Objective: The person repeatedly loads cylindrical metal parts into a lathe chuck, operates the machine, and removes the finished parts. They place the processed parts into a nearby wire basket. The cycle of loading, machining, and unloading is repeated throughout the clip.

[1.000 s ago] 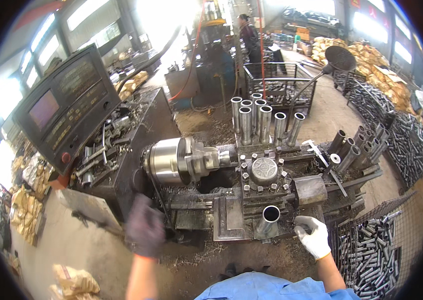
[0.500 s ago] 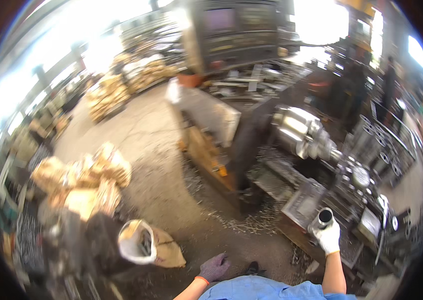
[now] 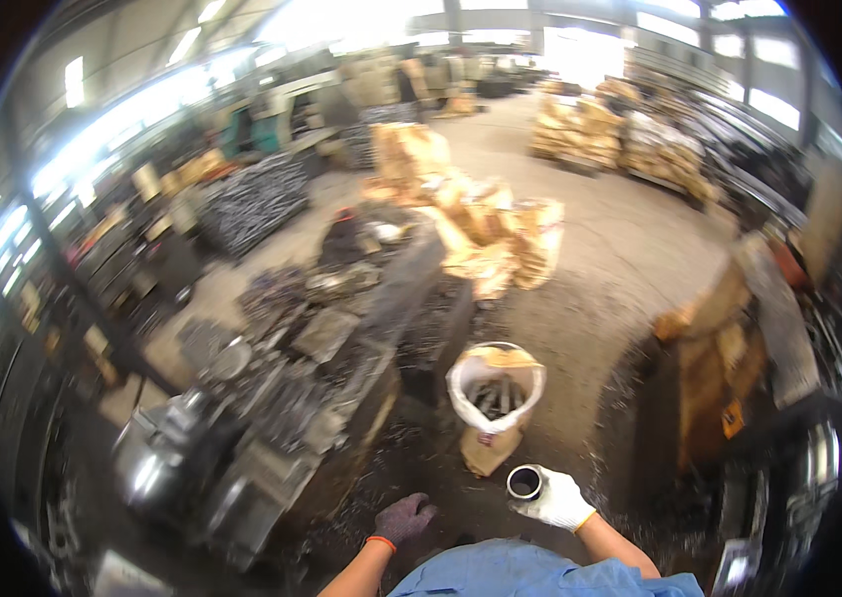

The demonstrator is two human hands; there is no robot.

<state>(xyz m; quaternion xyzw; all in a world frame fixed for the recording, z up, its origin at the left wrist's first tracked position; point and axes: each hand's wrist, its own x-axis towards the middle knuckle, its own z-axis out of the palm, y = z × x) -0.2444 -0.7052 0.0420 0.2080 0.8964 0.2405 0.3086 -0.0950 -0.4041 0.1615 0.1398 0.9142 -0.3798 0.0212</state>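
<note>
My right hand (image 3: 558, 500), in a white glove with a yellow cuff, is closed round a short metal tube (image 3: 525, 484). The tube's round open end faces up and its inside looks dark. My left hand (image 3: 404, 519) wears a dark purple glove with an orange cuff. Its fingers are loosely bent and a little apart, with nothing seen in them. Just beyond both hands stands an open sack (image 3: 534, 390) with a white lining, holding several grey metal pieces. Its brown lower part touches the floor.
To the left stands a dark machine bed (image 3: 287, 453) with a shiny round metal chuck (image 3: 154, 463). Crumpled brown sacks (image 3: 516, 234) lie beyond the open sack. At the right is a rusty brown panel (image 3: 715, 388). Dark metal shavings lie on the floor (image 3: 580, 338).
My view has swung left, from the machine at the right toward the open sack. My right hand has carried the tube away from that machine to in front of my body.
</note>
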